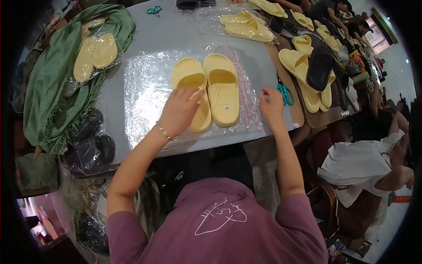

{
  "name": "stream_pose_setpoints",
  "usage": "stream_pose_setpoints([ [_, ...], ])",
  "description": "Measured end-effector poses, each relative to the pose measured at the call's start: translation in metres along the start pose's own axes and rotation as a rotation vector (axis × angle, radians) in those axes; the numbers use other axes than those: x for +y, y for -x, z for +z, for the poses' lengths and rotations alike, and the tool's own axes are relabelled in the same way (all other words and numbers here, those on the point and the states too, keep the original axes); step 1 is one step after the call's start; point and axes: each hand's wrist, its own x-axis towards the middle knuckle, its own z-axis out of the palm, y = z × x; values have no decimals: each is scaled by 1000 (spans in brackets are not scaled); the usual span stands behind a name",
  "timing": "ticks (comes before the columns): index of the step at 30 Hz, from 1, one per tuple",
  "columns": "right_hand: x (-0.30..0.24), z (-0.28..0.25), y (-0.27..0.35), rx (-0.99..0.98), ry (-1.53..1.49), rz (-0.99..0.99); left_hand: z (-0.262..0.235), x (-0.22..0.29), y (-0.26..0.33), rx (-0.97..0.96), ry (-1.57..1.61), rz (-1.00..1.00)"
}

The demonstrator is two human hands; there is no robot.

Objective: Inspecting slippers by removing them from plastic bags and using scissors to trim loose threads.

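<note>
A pair of yellow slide slippers lies side by side on a stack of clear plastic bags [147, 90]. My left hand [178, 110] is on the left slipper [188, 68], its fingers stretched across the strap and footbed and covering part of them. The right slipper [225, 105], with a small square label on its footbed, lies untouched beside it. To the right of the pair, my right hand [272, 105] hovers over the edge of the bags with nothing visible in it, its thumb and finger apart. Teal-handled scissors [285, 93] lie just beyond that hand.
Bagged yellow slippers [94, 55] rest on a green cloth [50, 83] at the left. More bagged slippers [248, 28] lie at the far side. Loose yellow slippers and a black slipper [320, 70] cover the brown table at right, where other people sit. Small teal scissors [154, 10] lie far left.
</note>
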Motion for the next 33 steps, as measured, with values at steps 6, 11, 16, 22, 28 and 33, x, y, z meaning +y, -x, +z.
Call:
stream_pose_setpoints([
  [6,42,-15,-21,136,369,59,38,-7,-21,27,-410,54],
  [11,77,-17,-21,-95,363,195,42,-23,-25,79,-426,-18],
  [16,60,-46,-29,-241,-15,407,29,2,-35,145,-313,171],
  [22,-23,-27,-1,-241,-754,323,56,14,-55,75,-61,114],
  [28,-59,-63,31,-338,-576,234,36,-5,-34,258,-26,23],
  [33,-87,-54,43,-545,-490,209,34,-23,-27,240,-125,47],
])
